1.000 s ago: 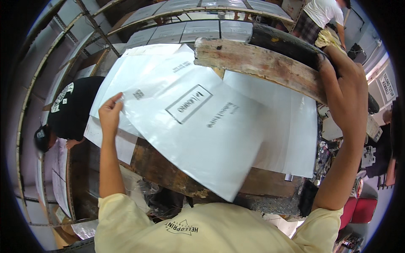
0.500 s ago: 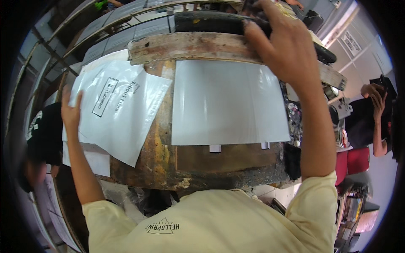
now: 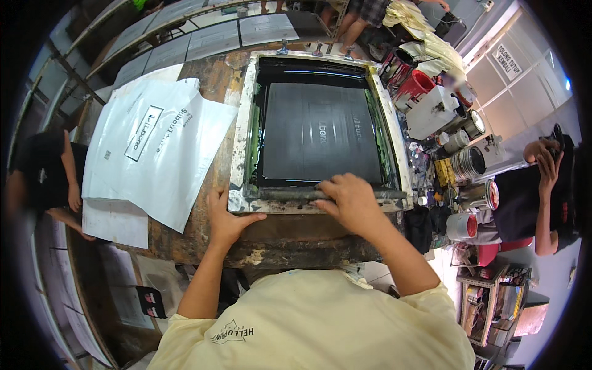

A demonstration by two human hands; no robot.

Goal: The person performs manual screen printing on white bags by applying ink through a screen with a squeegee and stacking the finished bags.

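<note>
A screen printing frame (image 3: 242, 139) lies flat on the stained worktable (image 3: 206, 154) in front of me, its mesh (image 3: 314, 139) dark with black ink along the edges and faint lettering in it. At its near end a squeegee (image 3: 277, 193) lies across the mesh, and my right hand (image 3: 351, 200) is closed around it right of its middle. My left hand (image 3: 228, 223) touches the frame's near left corner, thumb stretched along the near edge and fingers apart. Left of the frame lie printed white plastic sheets (image 3: 154, 148), stacked at a slant. Whatever lies under the frame is hidden.
Ink tins, a red bucket (image 3: 419, 83) and a white jug (image 3: 431, 112) crowd the right side. Clamps (image 3: 317, 49) stand at the frame's far edge. A rack of white sheets (image 3: 213, 43) runs behind. People stand at left, right and far back.
The frame has swung down from its raised position over a blank white sheet, which it now covers. My right hand has come nearer onto the squeegee; my left hand has left the printed sheets for the frame's corner.
</note>
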